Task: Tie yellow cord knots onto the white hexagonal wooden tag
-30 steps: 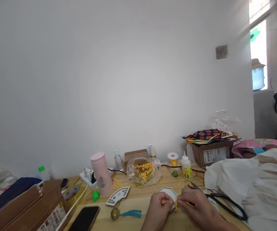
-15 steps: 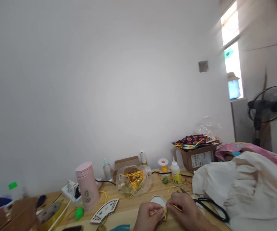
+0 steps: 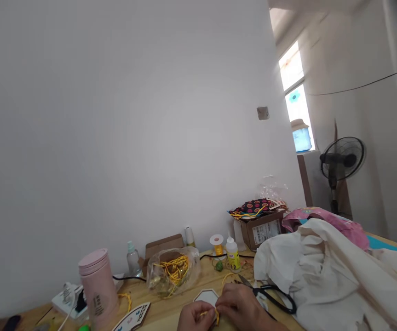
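Note:
Near the bottom edge, my left hand (image 3: 197, 316) is closed with its fingertips pinched on yellow cord (image 3: 217, 315). Close beside it, my right hand (image 3: 238, 305) is also closed, its fingertips at the same cord. Just behind both hands a white octagonal piece with a dark edge (image 3: 207, 296) shows in part; the fingers cover its lower side. A loop of yellow cord (image 3: 228, 276) curves up behind my right hand.
Black-handled scissors (image 3: 276, 296) and white cloth (image 3: 322, 276) are at the right. Behind stand a glue bottle (image 3: 233, 255), a thread spool (image 3: 216, 243) and a plastic bag of yellow cord (image 3: 174, 271). A pink cup (image 3: 99, 289) and fan-shaped piece (image 3: 132, 318) are left.
The view has swung to the right and slightly up, so things on the table appear further left and lower. Both hands remain together at the yellow cord.

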### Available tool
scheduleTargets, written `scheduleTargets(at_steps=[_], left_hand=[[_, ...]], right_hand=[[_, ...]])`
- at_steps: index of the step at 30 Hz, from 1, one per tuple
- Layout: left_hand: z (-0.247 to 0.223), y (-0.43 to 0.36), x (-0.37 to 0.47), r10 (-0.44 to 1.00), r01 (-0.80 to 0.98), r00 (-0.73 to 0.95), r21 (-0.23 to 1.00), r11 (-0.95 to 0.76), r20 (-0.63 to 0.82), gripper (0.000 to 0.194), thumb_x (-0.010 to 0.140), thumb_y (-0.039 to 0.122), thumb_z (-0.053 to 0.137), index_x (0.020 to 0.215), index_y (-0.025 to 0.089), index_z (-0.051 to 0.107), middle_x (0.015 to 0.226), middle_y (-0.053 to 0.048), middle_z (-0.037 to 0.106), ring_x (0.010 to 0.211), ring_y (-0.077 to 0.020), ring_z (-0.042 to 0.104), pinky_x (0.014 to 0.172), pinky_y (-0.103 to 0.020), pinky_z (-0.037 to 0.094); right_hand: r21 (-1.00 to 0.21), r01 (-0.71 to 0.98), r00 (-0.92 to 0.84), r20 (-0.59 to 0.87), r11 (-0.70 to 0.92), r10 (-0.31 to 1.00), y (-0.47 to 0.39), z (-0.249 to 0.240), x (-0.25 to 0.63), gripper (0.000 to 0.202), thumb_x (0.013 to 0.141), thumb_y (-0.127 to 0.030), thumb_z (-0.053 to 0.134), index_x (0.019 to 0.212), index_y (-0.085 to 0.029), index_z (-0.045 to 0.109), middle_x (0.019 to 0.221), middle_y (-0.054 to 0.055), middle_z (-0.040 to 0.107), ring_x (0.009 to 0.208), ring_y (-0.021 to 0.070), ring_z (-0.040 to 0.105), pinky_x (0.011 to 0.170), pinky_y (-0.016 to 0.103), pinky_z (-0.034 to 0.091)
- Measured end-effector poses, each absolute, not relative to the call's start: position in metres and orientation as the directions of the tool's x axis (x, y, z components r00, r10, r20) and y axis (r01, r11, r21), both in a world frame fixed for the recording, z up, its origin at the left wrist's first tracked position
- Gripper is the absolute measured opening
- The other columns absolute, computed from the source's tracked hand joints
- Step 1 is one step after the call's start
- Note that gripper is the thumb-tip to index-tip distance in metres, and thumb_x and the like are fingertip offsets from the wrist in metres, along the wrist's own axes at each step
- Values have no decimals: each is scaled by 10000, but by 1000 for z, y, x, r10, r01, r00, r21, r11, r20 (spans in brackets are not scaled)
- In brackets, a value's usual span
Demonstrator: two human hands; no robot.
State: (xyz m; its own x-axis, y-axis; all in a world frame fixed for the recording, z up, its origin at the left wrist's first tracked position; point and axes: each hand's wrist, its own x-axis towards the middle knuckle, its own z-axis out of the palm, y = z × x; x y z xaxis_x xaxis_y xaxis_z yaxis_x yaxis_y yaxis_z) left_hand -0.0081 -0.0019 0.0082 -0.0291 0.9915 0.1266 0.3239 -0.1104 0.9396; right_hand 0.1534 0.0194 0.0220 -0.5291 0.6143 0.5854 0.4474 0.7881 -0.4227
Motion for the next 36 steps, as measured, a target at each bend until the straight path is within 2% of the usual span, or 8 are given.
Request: scheduleTargets(at_steps=[3, 9, 14, 23, 29, 33, 36], left_hand=[[13, -9, -5, 986, 294, -11, 943, -154, 164, 371, 551, 465, 590, 635, 105, 628, 602, -41, 615, 595, -140, 518, 569, -225, 395], [19, -16, -3, 997, 236, 4, 968, -79, 80, 321, 579, 400, 605, 670, 93, 622, 622, -40, 608, 589, -121, 505, 574, -221, 392], [22, -17, -2, 997, 202, 2, 976, -79, 80, 300, 583, 383, 609, 651, 92, 643, 597, -45, 624, 570, -120, 509, 557, -216, 378], [33, -20, 4, 999, 98, 8, 994, -54, 53, 290, 554, 362, 644, 596, 77, 615, 511, -2, 559, 487, -73, 443, 497, -185, 313], [32, -20, 2, 997, 46, 16, 996, -73, 72, 282, 560, 358, 647, 578, 80, 607, 474, 14, 542, 453, -54, 426, 465, -166, 309], [28, -19, 0, 995, 18, 51, 996, -86, 85, 283, 576, 326, 649, 713, 79, 653, 624, -57, 645, 547, -87, 505, 536, -184, 377], [26, -19, 0, 995, 10, 62, 996, -84, 83, 294, 569, 310, 657, 763, 90, 664, 710, -88, 667, 604, -114, 531, 578, -208, 402]], right_hand=[[-473, 442, -508, 569, 762, 647, 15, 28, 155, 135, 740, -180, 511, 727, -222, 639, 659, -19, 593, 635, 92, 525, 566, 178, 341], [-550, 384, -507, 546, 742, 667, 9, 29, 156, 148, 773, -214, 468, 732, -209, 610, 678, -12, 588, 671, 108, 514, 601, 199, 348], [-597, 368, -487, 529, 713, 694, 9, 29, 155, 153, 773, -219, 465, 707, -202, 602, 668, -12, 588, 651, 108, 514, 590, 200, 354], [-554, 346, -448, 612, 757, 652, 6, 30, 157, 226, 781, -261, 452, 655, -183, 622, 582, 0, 564, 582, 110, 506, 538, 206, 336], [-620, 322, -415, 587, 716, 695, 8, 29, 154, 198, 764, -248, 479, 652, -183, 629, 590, -3, 585, 579, 108, 514, 547, 201, 349], [-605, 348, -421, 581, 716, 697, 11, 31, 156, 200, 778, -266, 460, 696, -191, 626, 631, 2, 595, 613, 113, 523, 563, 203, 354], [-586, 380, -439, 567, 716, 697, 12, 30, 157, 198, 782, -275, 456, 713, -201, 626, 649, 3, 603, 623, 114, 526, 567, 204, 351]])
